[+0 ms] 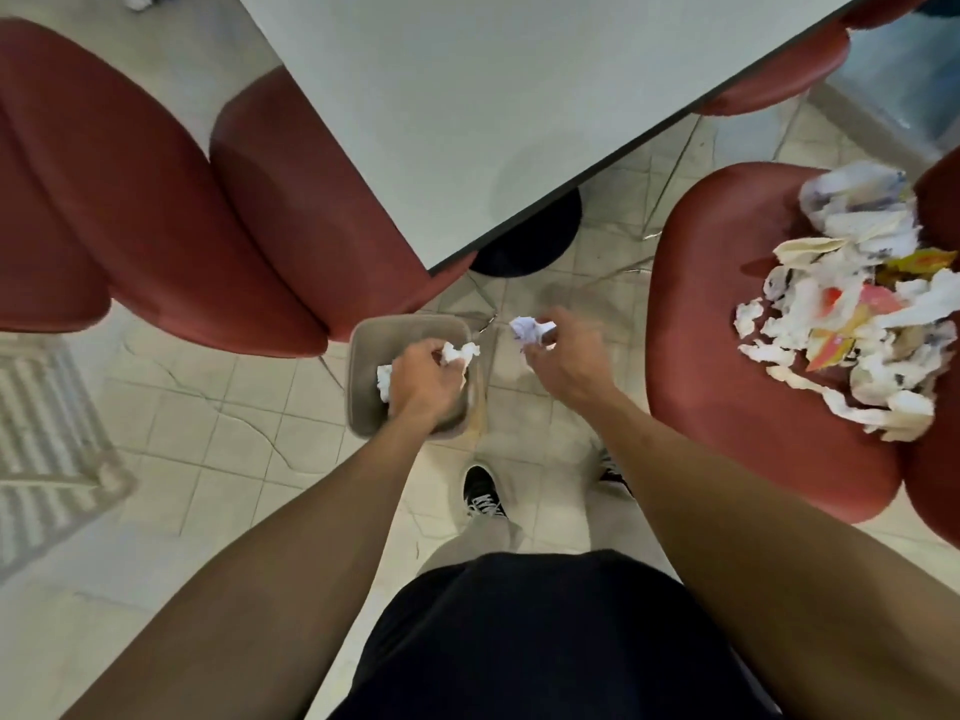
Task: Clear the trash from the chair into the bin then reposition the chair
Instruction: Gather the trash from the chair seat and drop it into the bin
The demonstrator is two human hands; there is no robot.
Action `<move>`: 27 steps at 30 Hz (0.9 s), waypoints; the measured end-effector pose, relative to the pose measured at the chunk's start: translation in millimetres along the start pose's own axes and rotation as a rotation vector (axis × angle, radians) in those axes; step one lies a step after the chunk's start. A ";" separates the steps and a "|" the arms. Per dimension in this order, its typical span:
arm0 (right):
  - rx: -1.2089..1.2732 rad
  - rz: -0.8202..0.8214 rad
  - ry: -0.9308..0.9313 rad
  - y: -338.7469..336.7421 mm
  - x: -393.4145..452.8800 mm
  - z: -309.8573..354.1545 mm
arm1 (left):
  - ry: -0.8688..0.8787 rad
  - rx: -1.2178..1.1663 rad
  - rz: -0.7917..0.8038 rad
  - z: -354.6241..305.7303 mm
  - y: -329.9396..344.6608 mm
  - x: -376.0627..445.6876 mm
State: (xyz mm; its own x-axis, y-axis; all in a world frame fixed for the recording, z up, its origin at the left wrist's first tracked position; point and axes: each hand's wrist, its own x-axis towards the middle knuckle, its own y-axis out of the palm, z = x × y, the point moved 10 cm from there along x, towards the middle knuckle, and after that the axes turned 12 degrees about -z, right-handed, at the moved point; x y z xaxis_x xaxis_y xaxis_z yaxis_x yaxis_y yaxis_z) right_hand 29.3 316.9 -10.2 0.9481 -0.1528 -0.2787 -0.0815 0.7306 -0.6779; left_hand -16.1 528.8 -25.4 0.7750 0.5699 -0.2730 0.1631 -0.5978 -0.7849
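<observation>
So I've got both hands out over the floor. My left hand [423, 379] sits right above the small grey bin [363, 356], fingers curled around a crumpled white tissue [460, 352]; another white scrap [383, 384] already lies inside the bin. My right hand [563, 356] is just to the right of the bin, over the tiles, pinching a balled-up piece of paper [525, 330]. The red chair [727, 366] is off to my right, seat loaded with a pile of torn paper and wrappers [852, 314]. White table [493, 96] is ahead, with another red chair [156, 210] on the left.
</observation>
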 end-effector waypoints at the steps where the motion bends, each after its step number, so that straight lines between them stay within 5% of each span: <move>1: -0.023 0.025 -0.018 12.5 -4.6 7.7 | -0.023 0.002 -0.012 13.4 -7.9 3.1; 14: -0.070 0.210 -0.150 93.2 -42.5 63.5 | -0.129 -0.030 -0.075 84.0 -48.0 22.8; 27: -0.034 0.149 0.036 19.6 4.4 -8.4 | 0.008 0.010 0.053 -1.7 14.8 15.1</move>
State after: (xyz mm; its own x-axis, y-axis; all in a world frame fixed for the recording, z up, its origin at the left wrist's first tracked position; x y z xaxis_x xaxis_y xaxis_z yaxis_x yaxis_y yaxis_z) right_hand 29.3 325.0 -30.5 0.9133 -0.0681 -0.4016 -0.2316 0.7241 -0.6496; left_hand -1.0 527.6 -40.2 0.7871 0.5333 -0.3098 0.1159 -0.6213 -0.7749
